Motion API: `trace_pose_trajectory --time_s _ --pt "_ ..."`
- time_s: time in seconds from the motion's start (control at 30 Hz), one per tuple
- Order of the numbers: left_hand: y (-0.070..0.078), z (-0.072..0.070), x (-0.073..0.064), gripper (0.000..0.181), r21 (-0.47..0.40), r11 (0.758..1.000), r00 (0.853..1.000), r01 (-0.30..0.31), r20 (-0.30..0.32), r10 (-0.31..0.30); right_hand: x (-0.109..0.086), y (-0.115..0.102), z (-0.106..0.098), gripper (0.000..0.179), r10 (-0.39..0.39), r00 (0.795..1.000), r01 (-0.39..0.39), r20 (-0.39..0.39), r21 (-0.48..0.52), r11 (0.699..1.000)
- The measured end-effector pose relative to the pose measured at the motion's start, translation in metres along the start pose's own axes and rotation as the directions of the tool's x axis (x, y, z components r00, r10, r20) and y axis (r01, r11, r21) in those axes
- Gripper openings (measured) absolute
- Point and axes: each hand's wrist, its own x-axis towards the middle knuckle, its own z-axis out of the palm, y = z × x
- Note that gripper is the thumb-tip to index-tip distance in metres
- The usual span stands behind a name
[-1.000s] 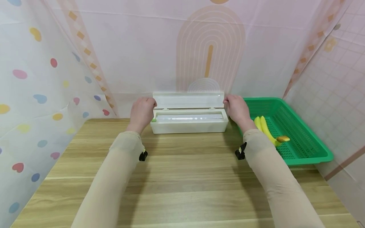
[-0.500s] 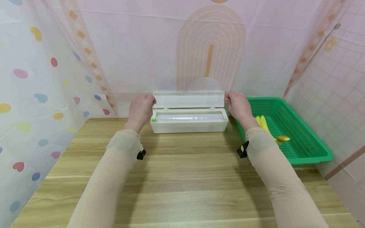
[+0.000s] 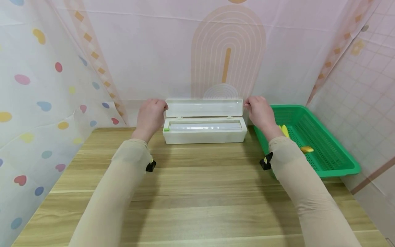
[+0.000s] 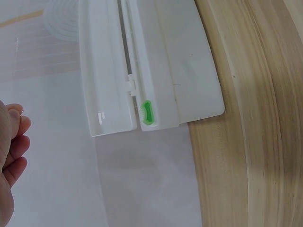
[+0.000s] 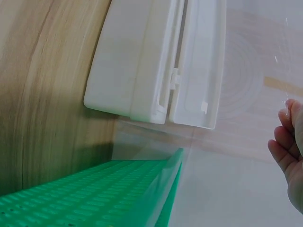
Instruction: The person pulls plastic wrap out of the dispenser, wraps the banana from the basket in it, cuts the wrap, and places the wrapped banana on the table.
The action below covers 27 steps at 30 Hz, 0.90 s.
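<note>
A white cling film dispenser stands at the back of the table with its lid raised against the wall. Inside lies a shiny film roll, and a green slide cutter sits at the left end. Beside the lid's left edge, my left hand pinches thumb to bent index finger. My right hand does likewise by the right edge, slightly apart from the lid. Thin glints of clear cling film run to the right fingertips in the right wrist view; the film is nearly invisible from the head.
A green plastic basket stands at the right, close to the dispenser's right end. Bananas lie in it, partly hidden by the right forearm. Printed cloth walls close off the back and both sides of the wooden table.
Both hands have risen a little and drifted slightly apart, away from the lid's edges. The right forearm now hides more of the bananas. The dispenser and basket have stayed put.
</note>
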Motion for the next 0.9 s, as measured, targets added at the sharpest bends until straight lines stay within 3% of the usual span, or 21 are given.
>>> trace_pose_trajectory --time_s 0.27,0.57,0.9 --pt "0.002 -0.007 0.002 0.004 -0.023 1.0 1.0 0.014 0.007 -0.014 -0.001 0.0 -0.005 0.011 -0.036 0.999 0.036 -0.024 0.001 0.999" --pt "0.004 -0.009 0.003 0.005 -0.061 0.997 0.996 -0.05 -0.079 0.045 -0.003 0.001 -0.011 0.011 -0.044 0.998 0.044 -0.044 -0.002 0.999" --pt "0.004 -0.017 0.003 0.004 -0.067 0.997 0.994 -0.049 -0.099 0.042 -0.004 -0.001 -0.015 0.007 -0.118 0.987 0.118 -0.106 -0.006 0.993"
